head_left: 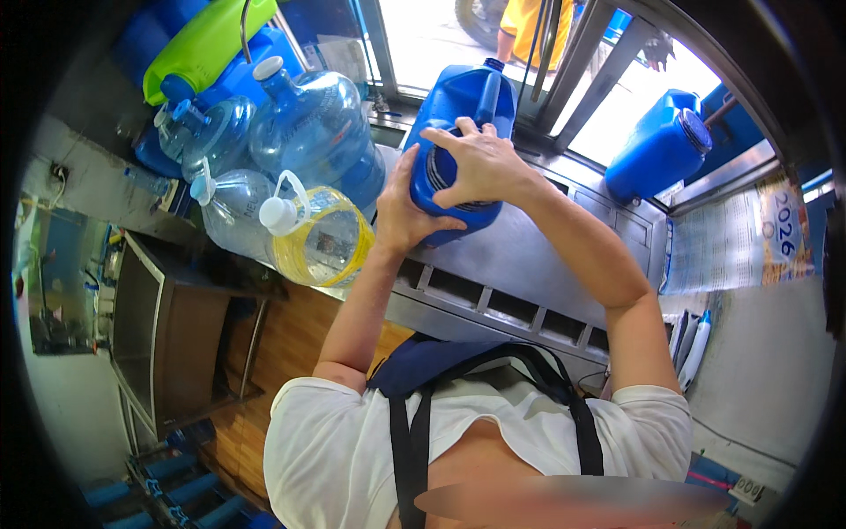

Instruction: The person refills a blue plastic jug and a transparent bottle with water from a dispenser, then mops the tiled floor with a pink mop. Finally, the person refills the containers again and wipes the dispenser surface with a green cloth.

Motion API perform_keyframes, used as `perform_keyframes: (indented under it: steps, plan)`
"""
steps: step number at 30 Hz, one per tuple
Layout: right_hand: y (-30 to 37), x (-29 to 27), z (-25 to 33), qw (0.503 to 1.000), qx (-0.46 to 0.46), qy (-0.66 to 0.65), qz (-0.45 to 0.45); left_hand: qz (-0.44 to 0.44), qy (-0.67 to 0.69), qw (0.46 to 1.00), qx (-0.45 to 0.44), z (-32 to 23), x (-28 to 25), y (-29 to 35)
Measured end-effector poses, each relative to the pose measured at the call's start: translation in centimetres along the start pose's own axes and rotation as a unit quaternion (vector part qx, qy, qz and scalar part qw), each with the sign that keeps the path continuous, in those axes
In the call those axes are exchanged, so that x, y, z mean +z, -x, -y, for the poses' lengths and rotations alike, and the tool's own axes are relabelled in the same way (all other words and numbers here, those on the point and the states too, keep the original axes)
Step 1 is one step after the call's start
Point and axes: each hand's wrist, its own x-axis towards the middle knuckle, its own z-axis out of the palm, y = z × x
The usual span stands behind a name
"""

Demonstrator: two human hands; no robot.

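Observation:
A blue plastic water container (443, 99) with a moulded handle stands on the metal counter (546, 238), its large round cap (442, 166) facing me. My right hand (486, 164) is spread over that cap, fingers curled around its rim. My left hand (404, 210) presses against the container's left side near the bottom, with the thumb reaching under the cap. Close to my left hand are a clear round bottle with yellow bands (322, 242) and a white cap, and a large clear blue water jug (313, 132).
Another blue container (656, 145) stands at the counter's right end. More clear jugs (231, 207) and a green container (207, 48) crowd the left. Slots (507, 306) line the counter's front. Beyond the window frame, a person in yellow (533, 31) is outside.

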Motion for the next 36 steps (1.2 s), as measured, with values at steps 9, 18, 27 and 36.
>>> perform_keyframes:
  steps: [9, 18, 27, 36]
  plan:
    - [5.3, 0.2, 1.5, 0.986, -0.121, 0.109, 0.046, 0.049, 0.089, 0.990, 0.093, 0.3, 1.3, 4.9]
    - [5.7, -0.9, 0.3, 0.977, -0.157, 0.116, 0.082, 0.036, 0.152, 0.980, 0.123, 1.5, 2.8, 5.0]
    - [7.5, 1.2, 0.5, 0.975, 0.155, 0.144, -0.073, -0.017, 0.105, 0.992, 0.068, -2.6, 6.6, 5.9]
    - [8.9, 2.0, -1.8, 0.987, 0.088, 0.074, -0.110, -0.028, 0.099, 0.988, 0.116, -2.3, 6.9, 5.8]
